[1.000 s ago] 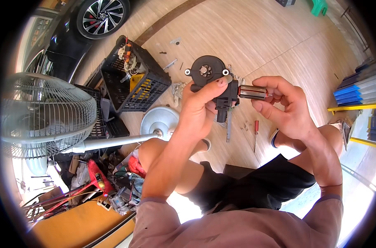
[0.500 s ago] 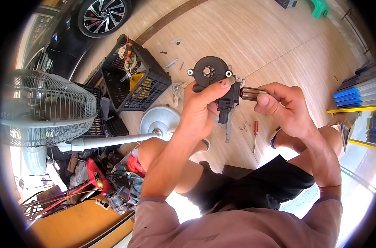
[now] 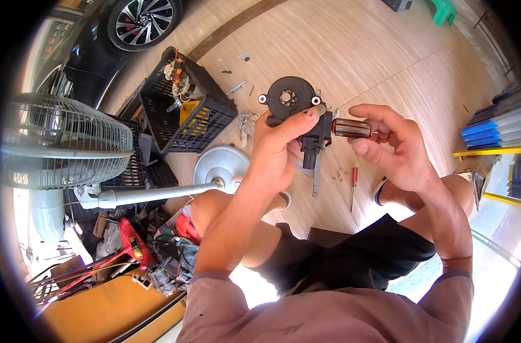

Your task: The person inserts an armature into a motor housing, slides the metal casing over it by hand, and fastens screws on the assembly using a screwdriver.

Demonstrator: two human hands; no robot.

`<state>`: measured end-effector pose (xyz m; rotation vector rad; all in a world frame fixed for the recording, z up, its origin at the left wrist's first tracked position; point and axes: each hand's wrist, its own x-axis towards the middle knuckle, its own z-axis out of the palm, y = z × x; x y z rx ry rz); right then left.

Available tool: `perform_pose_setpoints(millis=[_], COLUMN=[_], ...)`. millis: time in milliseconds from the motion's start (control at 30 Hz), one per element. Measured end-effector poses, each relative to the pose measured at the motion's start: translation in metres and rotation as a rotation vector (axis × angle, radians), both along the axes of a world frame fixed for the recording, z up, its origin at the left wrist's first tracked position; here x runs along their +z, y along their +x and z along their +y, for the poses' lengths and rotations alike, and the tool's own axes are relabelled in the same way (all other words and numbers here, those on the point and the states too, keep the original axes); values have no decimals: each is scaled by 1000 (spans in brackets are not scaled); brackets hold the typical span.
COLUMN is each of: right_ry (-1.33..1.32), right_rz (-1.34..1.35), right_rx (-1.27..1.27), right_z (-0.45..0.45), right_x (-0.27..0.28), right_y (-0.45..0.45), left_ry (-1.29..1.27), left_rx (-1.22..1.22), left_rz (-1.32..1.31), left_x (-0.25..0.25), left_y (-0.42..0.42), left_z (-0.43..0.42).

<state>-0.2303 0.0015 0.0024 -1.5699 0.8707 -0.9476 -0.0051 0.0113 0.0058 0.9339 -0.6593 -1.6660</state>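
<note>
A black motor housing (image 3: pixel 289 95) with a round gear end and a small toothed metal gear is gripped by my left hand (image 3: pixel 281 140), its thumb across the front. Out of the housing's right side sticks a metal rotor (image 3: pixel 352 128) with dark and coppery stripes. My right hand (image 3: pixel 400 146) is at the rotor's outer end, thumb below and index finger above, the other fingers curled behind the thin shaft. Whether these fingertips press on the shaft is hard to make out. On the floor below lies a screwdriver with a red handle (image 3: pixel 355 176).
At the left stand a black crate (image 3: pixel 191 123) with parts and tools, and a grey fan (image 3: pixel 66 143) with a round base. A car wheel (image 3: pixel 144 23) is at the upper left. Blue-edged stacks (image 3: pixel 495 128) sit on a yellow-edged shelf at the right.
Half a second ago my right thumb and fingers lay over the rotor; now they have moved back to its outer end, uncovering it. The fan head has turned slightly. My left hand has barely moved.
</note>
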Motion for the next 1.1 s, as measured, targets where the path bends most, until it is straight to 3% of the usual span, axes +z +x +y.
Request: perform_pose_setpoints(millis=[100,233,433,600,800,933,1100], right_ry=[-68,158,-63,189,-35,132,-34], right_rz=[74,108,41,117,24,142,-12], right_rx=[-1,79,-36,100,-29,113,-46], right_z=[-2,-4,2,-5,3,-5,2], right_x=[-3,8,2,8,-1,3,-3], right_y=[1,-9,3,-10,5,-10,5], left_ry=[3,-2,4,-2,5,-1,9], left_rx=[-4,-3,12,3,7,-9,9], left_rz=[-4,-21,-6,-6,-16,-14,-4], left_x=[1,2,1,2,2,1,0], left_y=[0,-1,-2,-2,-1,0,-1], left_z=[0,-1,-1,0,0,-1,0])
